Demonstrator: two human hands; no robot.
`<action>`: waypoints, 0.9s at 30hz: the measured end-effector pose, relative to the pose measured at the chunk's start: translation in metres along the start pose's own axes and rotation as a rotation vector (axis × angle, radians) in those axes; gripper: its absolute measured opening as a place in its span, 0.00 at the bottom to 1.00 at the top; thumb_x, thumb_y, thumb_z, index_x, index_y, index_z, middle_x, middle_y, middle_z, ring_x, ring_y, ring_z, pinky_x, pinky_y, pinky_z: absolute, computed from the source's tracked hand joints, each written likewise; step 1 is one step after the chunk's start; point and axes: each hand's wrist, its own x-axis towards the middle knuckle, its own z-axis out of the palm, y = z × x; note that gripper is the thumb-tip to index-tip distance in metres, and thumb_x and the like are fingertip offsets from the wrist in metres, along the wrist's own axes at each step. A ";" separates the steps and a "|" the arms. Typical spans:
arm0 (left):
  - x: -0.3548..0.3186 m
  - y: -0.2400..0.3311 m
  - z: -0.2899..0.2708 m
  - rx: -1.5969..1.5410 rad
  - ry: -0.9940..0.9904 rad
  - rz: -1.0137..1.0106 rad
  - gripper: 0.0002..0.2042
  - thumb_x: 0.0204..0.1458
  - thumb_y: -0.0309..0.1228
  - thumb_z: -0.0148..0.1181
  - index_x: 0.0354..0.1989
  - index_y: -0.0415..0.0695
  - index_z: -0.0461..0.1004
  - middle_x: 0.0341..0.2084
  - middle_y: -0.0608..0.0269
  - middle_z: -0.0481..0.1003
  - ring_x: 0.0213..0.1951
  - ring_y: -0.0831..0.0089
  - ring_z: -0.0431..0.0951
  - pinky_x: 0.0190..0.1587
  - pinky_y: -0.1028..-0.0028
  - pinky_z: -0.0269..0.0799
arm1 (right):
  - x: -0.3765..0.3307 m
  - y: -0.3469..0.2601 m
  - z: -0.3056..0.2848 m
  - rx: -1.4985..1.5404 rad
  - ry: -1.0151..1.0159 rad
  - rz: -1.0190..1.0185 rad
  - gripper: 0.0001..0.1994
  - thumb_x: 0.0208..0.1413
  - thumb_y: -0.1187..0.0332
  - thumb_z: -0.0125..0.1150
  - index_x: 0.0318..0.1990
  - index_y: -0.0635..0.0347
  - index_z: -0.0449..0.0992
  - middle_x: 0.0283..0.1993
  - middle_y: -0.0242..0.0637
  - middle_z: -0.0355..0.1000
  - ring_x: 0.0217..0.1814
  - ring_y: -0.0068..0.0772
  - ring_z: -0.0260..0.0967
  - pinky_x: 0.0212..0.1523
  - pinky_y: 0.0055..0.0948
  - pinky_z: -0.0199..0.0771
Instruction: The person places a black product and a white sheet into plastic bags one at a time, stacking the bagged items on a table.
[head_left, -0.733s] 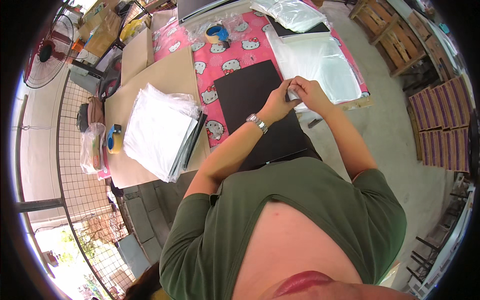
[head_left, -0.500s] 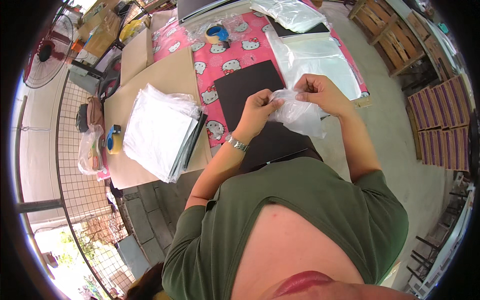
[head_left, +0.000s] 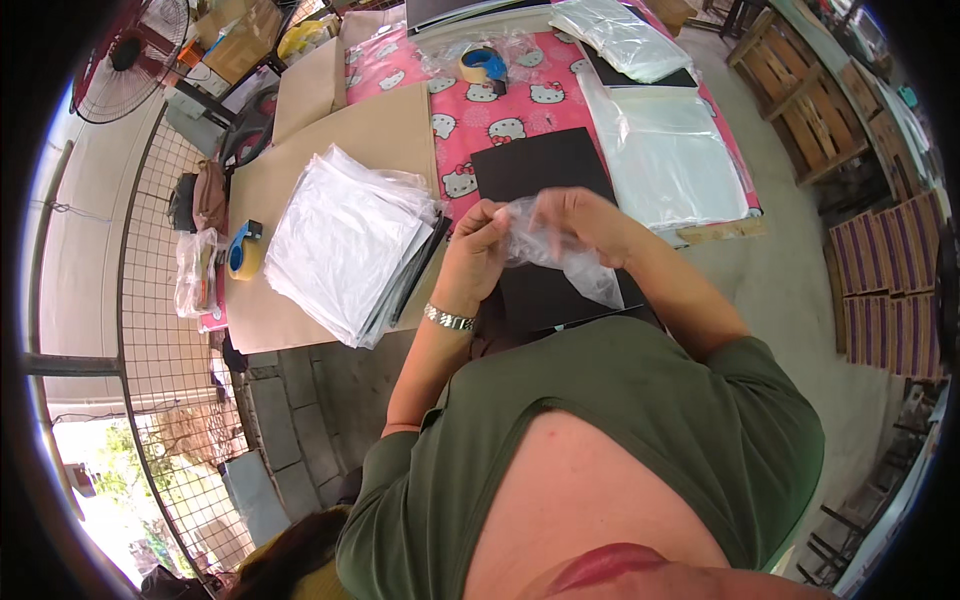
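Note:
A clear, crumpled plastic bag [head_left: 592, 278] hangs between my hands, over the near edge of the table. My left hand [head_left: 477, 250], with a metal watch at its wrist, is closed in a pinch on the bag's gathered left end. Against the upper right part of the bag is my right hand [head_left: 590, 222]; its fingers are smeared by motion, so their grip cannot be made out. A flat black sheet [head_left: 540, 162] lies just beyond my hands. Below the bag, close to my body, is another black panel [head_left: 545, 298].
A pile of white plastic-wrapped sheets [head_left: 345, 240] rests on brown cardboard [head_left: 395, 120] at the left. Clear plastic sleeves [head_left: 675, 165] are stacked at the right. Tape dispensers stand at the back [head_left: 483, 68] and left [head_left: 243, 252]. A fan [head_left: 125, 55] is at the far left.
Both hands have drawn closer to my body, the bag moving with them. My right hand, pinching the plastic before, is now blurred over it. The whole view has also shifted.

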 end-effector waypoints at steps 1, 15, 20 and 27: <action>-0.002 0.003 -0.005 -0.096 0.015 0.029 0.05 0.55 0.32 0.52 0.29 0.47 0.68 0.19 0.75 0.66 0.20 0.85 0.63 0.23 0.83 0.59 | -0.005 -0.002 0.005 -0.158 -0.184 0.027 0.08 0.52 0.70 0.58 0.39 0.60 0.72 0.26 0.28 0.70 0.28 0.17 0.67 0.33 0.19 0.66; 0.004 0.053 -0.055 0.246 0.192 0.096 0.09 0.56 0.40 0.51 0.31 0.48 0.67 0.17 0.77 0.62 0.19 0.83 0.59 0.25 0.81 0.59 | -0.008 -0.023 -0.068 -0.206 -0.009 -0.194 0.07 0.55 0.63 0.56 0.33 0.55 0.71 0.29 0.26 0.68 0.29 0.19 0.65 0.33 0.20 0.66; -0.009 0.032 0.008 0.840 -0.397 -0.112 0.10 0.57 0.38 0.50 0.33 0.45 0.70 0.27 0.71 0.68 0.33 0.80 0.66 0.39 0.79 0.61 | -0.001 -0.058 -0.081 0.308 0.173 -0.438 0.09 0.52 0.63 0.57 0.36 0.56 0.72 0.27 0.24 0.68 0.23 0.16 0.62 0.28 0.19 0.63; -0.006 0.050 -0.034 -0.037 -0.056 -0.096 0.21 0.54 0.43 0.51 0.49 0.40 0.67 0.42 0.60 0.72 0.47 0.73 0.70 0.53 0.68 0.63 | -0.012 -0.056 -0.104 -0.197 0.059 -0.207 0.05 0.55 0.68 0.53 0.33 0.59 0.72 0.28 0.26 0.68 0.24 0.17 0.62 0.27 0.21 0.63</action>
